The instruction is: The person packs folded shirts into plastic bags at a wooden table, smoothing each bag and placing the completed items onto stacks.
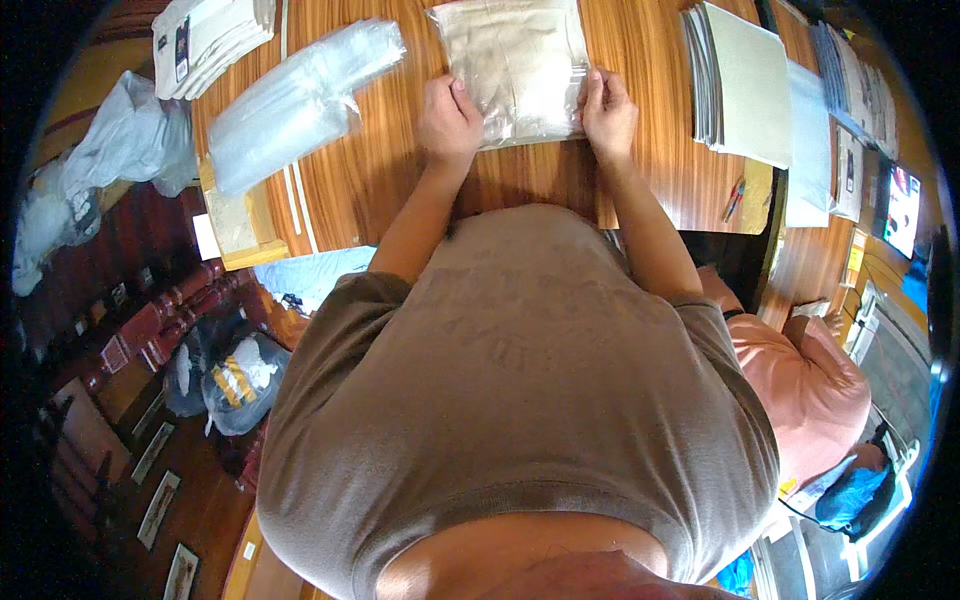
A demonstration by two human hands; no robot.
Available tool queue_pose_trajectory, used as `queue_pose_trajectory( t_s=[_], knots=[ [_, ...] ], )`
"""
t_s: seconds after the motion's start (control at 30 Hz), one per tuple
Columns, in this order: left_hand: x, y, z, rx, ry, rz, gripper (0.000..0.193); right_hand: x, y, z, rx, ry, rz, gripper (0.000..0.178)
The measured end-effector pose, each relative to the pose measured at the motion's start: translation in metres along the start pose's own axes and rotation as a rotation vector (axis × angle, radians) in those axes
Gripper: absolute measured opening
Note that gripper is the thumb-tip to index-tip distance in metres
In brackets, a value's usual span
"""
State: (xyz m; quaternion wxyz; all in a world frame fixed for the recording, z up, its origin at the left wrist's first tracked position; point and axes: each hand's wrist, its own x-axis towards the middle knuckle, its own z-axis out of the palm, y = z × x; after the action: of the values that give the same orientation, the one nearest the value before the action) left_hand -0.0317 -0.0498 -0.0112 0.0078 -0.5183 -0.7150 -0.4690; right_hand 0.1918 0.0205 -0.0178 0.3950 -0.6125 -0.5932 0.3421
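A flat, clear plastic bag (515, 65) with folded beige cloth inside lies on the wood-grain table in front of me. My left hand (450, 118) is closed at the bag's lower left side, thumb up and fingers curled at its edge. On the other side, my right hand (609, 115) pinches the lower right edge between thumb and fingers. Light glints off the wrinkled plastic between the two hands. Some fingertips are hidden under the bag's edges.
Left of the bag lies a pile of clear plastic bags (290, 105), with folded beige cloths (212, 45) beyond. To the right stand a stack of grey-beige sheets (740, 85) and a pen (735, 198). Another person in a pink top (800, 390) is at lower right.
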Motion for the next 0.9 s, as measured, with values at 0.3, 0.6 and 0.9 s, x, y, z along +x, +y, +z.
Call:
queue_pose_trajectory(
  t_s=[0.3,0.6,0.9],
  knots=[
    [0.018,-0.003,-0.006,0.211,-0.398,-0.220,0.019,0.011,-0.038,-0.007,-0.238,-0.086,0.113,0.036],
    [0.027,0.046,-0.011,0.177,-0.613,0.364,0.044,0.023,-0.007,0.000,-0.152,-0.050,0.109,0.037],
    [-0.005,0.022,0.011,0.358,-0.595,0.343,0.069,0.007,-0.052,-0.005,-0.411,0.239,-0.546,0.033]
  ],
)
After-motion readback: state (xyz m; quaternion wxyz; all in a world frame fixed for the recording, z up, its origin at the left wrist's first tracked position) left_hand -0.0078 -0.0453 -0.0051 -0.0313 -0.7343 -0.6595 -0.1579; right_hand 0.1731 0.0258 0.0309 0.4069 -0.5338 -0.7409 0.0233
